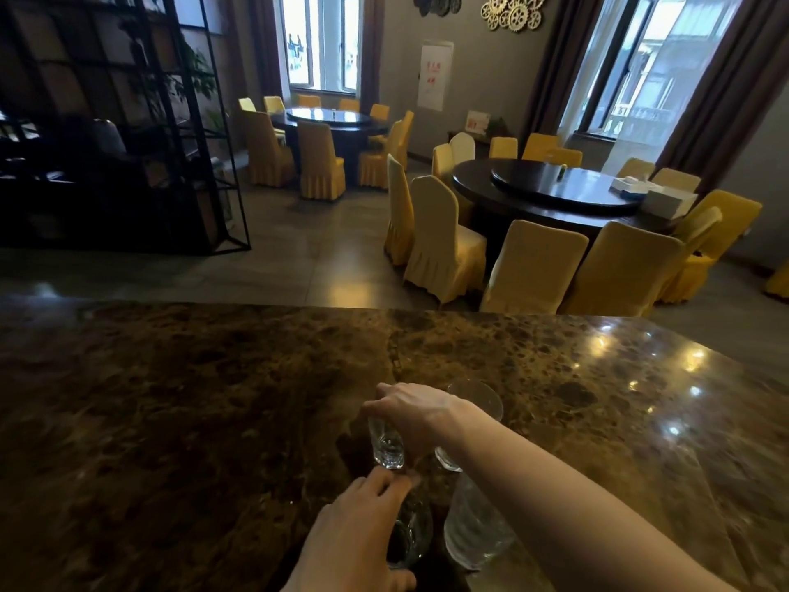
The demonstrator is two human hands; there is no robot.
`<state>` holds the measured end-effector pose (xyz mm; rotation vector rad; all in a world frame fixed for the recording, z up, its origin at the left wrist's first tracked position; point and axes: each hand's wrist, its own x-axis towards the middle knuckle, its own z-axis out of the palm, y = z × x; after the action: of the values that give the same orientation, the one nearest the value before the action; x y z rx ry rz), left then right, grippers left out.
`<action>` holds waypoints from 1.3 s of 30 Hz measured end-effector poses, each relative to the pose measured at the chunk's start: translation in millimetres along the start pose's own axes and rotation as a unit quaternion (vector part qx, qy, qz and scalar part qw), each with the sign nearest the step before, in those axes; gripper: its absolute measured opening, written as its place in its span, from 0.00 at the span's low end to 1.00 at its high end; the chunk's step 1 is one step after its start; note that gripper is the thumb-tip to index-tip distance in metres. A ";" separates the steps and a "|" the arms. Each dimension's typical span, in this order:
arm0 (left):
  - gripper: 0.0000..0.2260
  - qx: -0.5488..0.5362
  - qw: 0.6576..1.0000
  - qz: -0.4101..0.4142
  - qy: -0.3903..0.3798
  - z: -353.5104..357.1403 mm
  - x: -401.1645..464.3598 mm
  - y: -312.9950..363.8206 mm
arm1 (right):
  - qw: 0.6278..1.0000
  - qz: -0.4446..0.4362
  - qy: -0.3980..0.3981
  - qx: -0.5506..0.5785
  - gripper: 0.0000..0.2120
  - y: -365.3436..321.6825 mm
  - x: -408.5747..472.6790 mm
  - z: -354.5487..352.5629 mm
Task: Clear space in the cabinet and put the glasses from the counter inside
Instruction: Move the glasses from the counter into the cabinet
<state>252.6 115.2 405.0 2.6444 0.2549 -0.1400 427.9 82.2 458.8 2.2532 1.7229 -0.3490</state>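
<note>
The person is standing at a dark, polished marble bench [192, 399], with four clear glasses grouped near its front edge. The right hand [416, 414] is reaching in from the right, arm crossing over the group, and its fingers are closing down around the top of a small glass [386, 448], gripping it from above; whether the base is resting on the bench or just above it is not clear. The left hand [354, 536] is wrapping around a second small glass [412, 534] at the very front, fingers curling over its far side, thumb lying along the near side. A tall ribbed glass [474, 527] is standing upright on the bench just to the right of that one, under the right forearm and untouched by either hand. A fourth glass [480, 399] is sitting behind the right wrist, its rim showing above the hand and its base showing below the wrist.

Beyond the bench, a dining room is spreading out: two round dark tables [568, 194] ringed by chairs in yellow covers [444, 241], a black metal shelf frame [128, 121] on the left, and bright windows [320, 40] along the far wall. The cabinet is not showing in this view.
</note>
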 end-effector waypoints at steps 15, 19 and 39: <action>0.38 -0.006 0.999 0.022 0.025 -16.3 -8.9 -9.2 | 0.998 0.002 0.067 0.007 0.42 -13.7 -4.4 -19.6; 0.36 -0.017 0.998 0.044 0.048 -32.7 -28.5 -17.9 | 0.996 0.008 0.090 0.019 0.45 -29.5 -13.6 -36.7; 0.40 -0.038 0.989 0.004 0.140 -34.5 -169.2 -8.0 | 0.976 0.110 0.165 0.084 0.39 -111.7 -184.0 4.4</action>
<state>87.5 112.1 456.0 2.5833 0.3350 0.2404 272.3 -56.9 511.9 2.7233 1.6160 -0.0746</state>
